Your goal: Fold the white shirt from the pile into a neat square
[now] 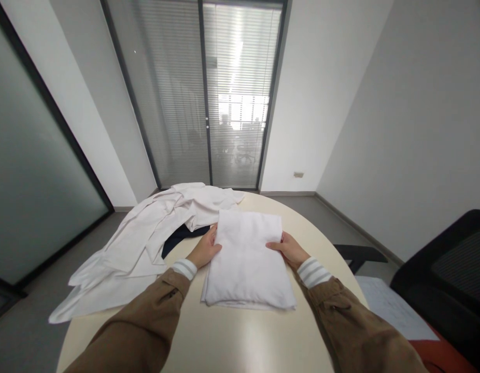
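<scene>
A white garment folded into a neat rectangle (248,259) lies on the round cream table (232,336) in front of me. My left hand (205,249) grips its left edge, thumb on top and fingers tucked under. My right hand (288,248) grips the right edge the same way. Both arms wear brown sleeves with striped cuffs.
A heap of unfolded white clothing (146,243) sprawls over the table's left and far side, with a dark garment (181,235) partly under it. A black chair (450,269) stands at the right, a sheet of paper (391,305) beside it. Glass doors with blinds lie ahead.
</scene>
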`<control>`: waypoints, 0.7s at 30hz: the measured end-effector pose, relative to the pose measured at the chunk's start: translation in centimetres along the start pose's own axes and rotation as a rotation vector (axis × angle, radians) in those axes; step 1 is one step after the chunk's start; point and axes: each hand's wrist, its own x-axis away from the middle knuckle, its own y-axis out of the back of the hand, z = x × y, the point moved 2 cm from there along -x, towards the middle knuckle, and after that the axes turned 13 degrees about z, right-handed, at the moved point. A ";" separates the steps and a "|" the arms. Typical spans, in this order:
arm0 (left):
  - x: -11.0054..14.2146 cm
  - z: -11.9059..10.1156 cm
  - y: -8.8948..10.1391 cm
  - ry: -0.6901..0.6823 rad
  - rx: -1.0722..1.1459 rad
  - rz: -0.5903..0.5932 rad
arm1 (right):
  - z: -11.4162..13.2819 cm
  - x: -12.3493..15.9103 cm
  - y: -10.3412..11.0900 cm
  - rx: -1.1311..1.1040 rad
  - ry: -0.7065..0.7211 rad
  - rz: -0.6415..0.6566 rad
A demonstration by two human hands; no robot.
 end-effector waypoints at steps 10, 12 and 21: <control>0.3 0.2 0.3 0.033 0.067 -0.044 | 0.0 0.2 1.0 0.044 0.018 0.083; 0.2 0.1 0.4 0.034 0.064 -0.036 | -0.3 0.1 1.4 0.078 0.008 0.084; 0.4 0.0 0.4 0.058 -0.009 -0.111 | 0.6 0.0 2.8 0.573 0.155 -0.024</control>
